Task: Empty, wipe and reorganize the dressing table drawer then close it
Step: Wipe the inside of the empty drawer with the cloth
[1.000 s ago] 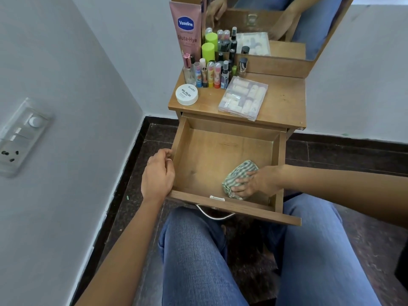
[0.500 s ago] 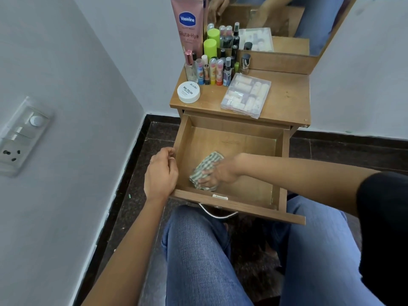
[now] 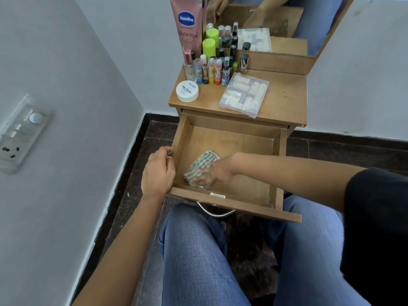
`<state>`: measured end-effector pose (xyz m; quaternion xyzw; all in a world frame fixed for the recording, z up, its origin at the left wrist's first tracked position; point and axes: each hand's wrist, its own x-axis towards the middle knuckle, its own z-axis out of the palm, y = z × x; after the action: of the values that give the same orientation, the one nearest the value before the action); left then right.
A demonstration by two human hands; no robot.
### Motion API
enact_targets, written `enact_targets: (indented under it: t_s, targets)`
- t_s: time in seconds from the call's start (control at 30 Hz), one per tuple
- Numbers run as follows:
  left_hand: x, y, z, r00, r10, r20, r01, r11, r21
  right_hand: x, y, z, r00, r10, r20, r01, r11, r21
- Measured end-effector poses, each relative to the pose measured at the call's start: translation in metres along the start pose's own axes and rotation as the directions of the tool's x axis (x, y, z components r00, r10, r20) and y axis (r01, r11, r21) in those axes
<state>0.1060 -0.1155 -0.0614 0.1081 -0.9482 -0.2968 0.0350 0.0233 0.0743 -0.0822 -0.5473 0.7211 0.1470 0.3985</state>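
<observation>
While sitting before the pulled-out drawer (image 3: 242, 149), presses a green-checked cloth (image 3: 202, 161) onto its wooden floor with the right hand (image 3: 213, 174), fingers curled down over the bunched fabric and gripping it, though blurred. Has the cloth in the front left part of the drawer, close to the left wall and just behind the front panel. Holds the drawer's left wall with the left hand (image 3: 157, 171), fingers hooked over the top edge near the front corner, thumb outside.

Sits with knees in blue jeans (image 3: 194, 250) below the drawer front, just under its curved metal handle (image 3: 215, 212).

Faces a dressing table top (image 3: 284, 96) that carries a round white tub (image 3: 187, 91) marked nail polish at front left, a clear plastic box (image 3: 244, 94) of small pale items lying flat toward the middle, and a cluster of small upright bottles (image 3: 212, 69) at back left. Looks onto a tall pink Vaseline tube (image 3: 187, 25) standing behind that cluster, a lime-green cylinder (image 3: 208, 46) just right of it, and a mirror (image 3: 287, 23) along the table's back. Has a white switch plate (image 3: 19, 133) on the wall well to the left.
</observation>
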Motion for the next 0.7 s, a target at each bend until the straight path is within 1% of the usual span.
enact_targets:
  t_s: [0.07, 0.13, 0.17, 0.2, 0.23, 0.3, 0.37, 0.43, 0.5, 0.57, 0.7]
  targets:
    - [0.0, 0.001, 0.0, 1.0, 0.001, 0.0, -0.001, 1.0, 0.002, -0.016, 0.008, 0.02, 0.993, 0.085, 0.085, -0.089, 0.995, 0.041]
    - [0.001, 0.001, 0.0, 1.0, 0.003, -0.004, -0.003, 1.0, -0.001, -0.027, 0.025, 0.053, 0.959, 0.193, 0.208, -0.207, 0.977, 0.047]
    - [0.001, 0.001, 0.001, 1.0, 0.001, -0.006, -0.001, 1.0, -0.003, -0.024, 0.041, 0.075, 0.939, 0.22, 0.265, -0.238, 0.97, 0.04]
    - [0.001, 0.0, 0.001, 1.0, -0.003, -0.008, 0.003, 1.0, -0.007, -0.023, 0.053, 0.092, 0.924, 0.222, 0.312, -0.241, 0.97, 0.023]
    - [0.001, 0.0, 0.001, 1.0, -0.008, -0.007, 0.008, 1.0, -0.008, -0.035, 0.05, 0.093, 0.919, 0.214, 0.33, -0.225, 0.974, -0.004]
    - [0.001, 0.0, 0.001, 1.0, -0.024, -0.006, 0.024, 1.0, -0.004, -0.065, 0.031, 0.078, 0.917, 0.173, 0.358, -0.152, 0.985, -0.085]
    - [0.001, 0.0, 0.001, 0.999, -0.031, -0.009, 0.031, 0.999, -0.005, -0.078, 0.024, 0.071, 0.898, 0.136, 0.419, -0.069, 0.983, -0.172]
    - [0.001, 0.0, 0.001, 1.0, -0.025, -0.011, 0.025, 1.0, -0.001, -0.084, 0.02, 0.064, 0.9, 0.093, 0.425, 0.005, 0.975, -0.224]
    - [0.001, 0.0, 0.001, 1.0, -0.021, -0.014, 0.021, 1.0, 0.006, -0.083, 0.022, 0.064, 0.907, 0.068, 0.416, 0.043, 0.967, -0.251]
    - [0.002, 0.001, 0.001, 1.0, -0.011, -0.017, 0.011, 1.0, 0.013, -0.085, 0.025, 0.063, 0.924, 0.06, 0.378, 0.044, 0.964, -0.261]
    - [0.003, 0.001, 0.004, 1.0, 0.01, -0.013, -0.01, 1.0, 0.029, -0.083, 0.024, 0.063, 0.956, 0.047, 0.29, 0.015, 0.978, -0.208]
